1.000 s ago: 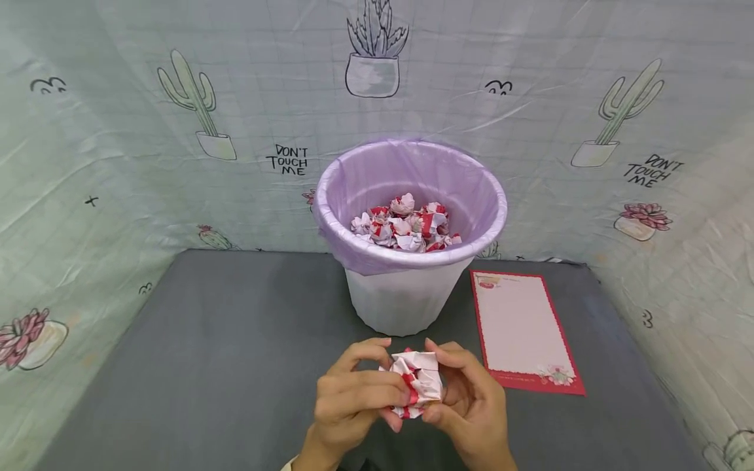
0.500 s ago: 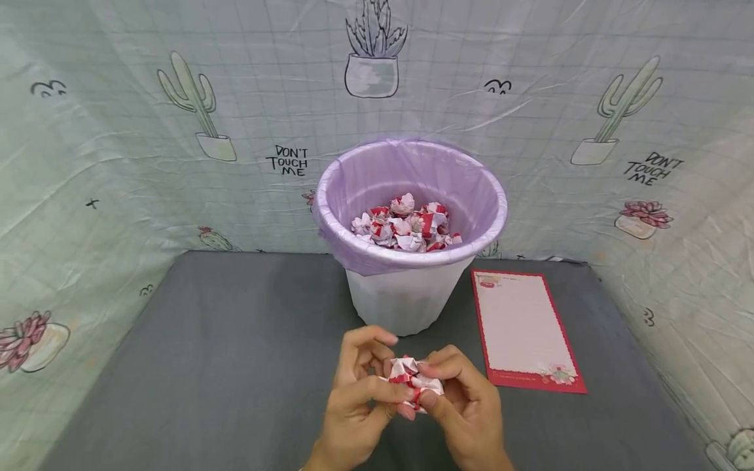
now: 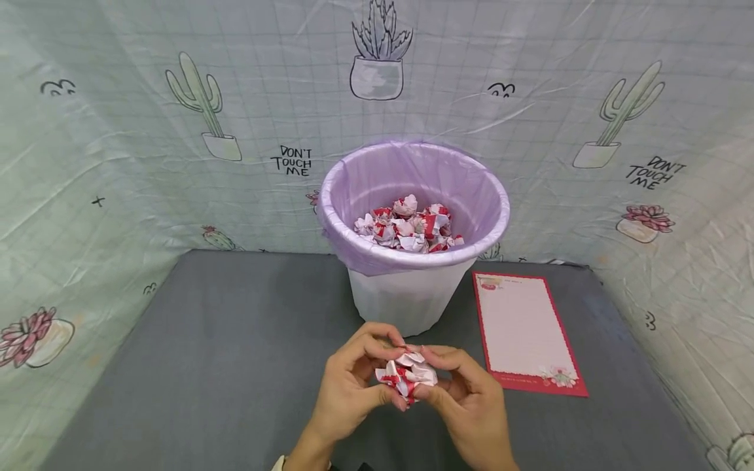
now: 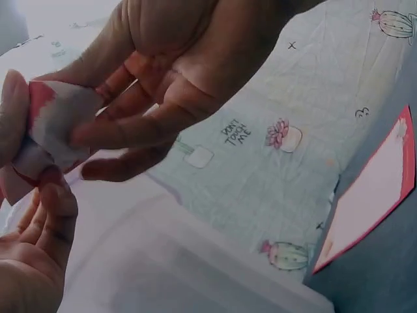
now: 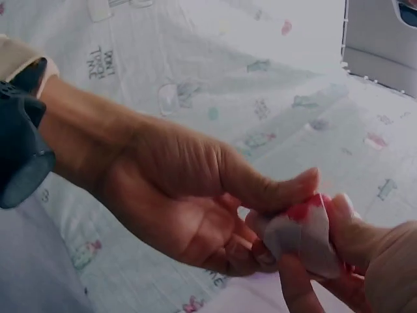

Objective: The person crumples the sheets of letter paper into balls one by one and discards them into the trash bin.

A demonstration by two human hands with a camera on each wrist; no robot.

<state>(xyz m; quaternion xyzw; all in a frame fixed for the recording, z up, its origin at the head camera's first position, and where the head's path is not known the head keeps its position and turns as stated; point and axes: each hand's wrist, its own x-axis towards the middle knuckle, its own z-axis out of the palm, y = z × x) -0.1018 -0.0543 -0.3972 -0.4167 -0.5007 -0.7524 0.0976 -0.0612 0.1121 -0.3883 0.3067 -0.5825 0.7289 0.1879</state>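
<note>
A crumpled wad of red and white paper (image 3: 408, 375) is between both hands, low in the middle of the head view. My left hand (image 3: 349, 387) pinches its left side with thumb and fingers. From the right, my right hand (image 3: 471, 400) pinches it with the thumb at the front and fingers at the back. The wad shows as a folded lump in the left wrist view, where the paper (image 4: 62, 120) is partly covered by fingers. Fingers also hide part of the paper (image 5: 301, 233) in the right wrist view.
Just beyond the hands stands a white bin (image 3: 406, 297) with a purple liner (image 3: 353, 252), holding several crumpled paper balls (image 3: 412, 226). A flat red-bordered sheet (image 3: 527, 333) lies right of it on the dark grey table (image 3: 235, 353). A cactus-printed cloth (image 3: 283, 85) surrounds the table.
The paper has been squeezed from a loose, squarer bundle into a more crumpled lump. My left fingers have shifted from the front of the paper to its left and back edge.
</note>
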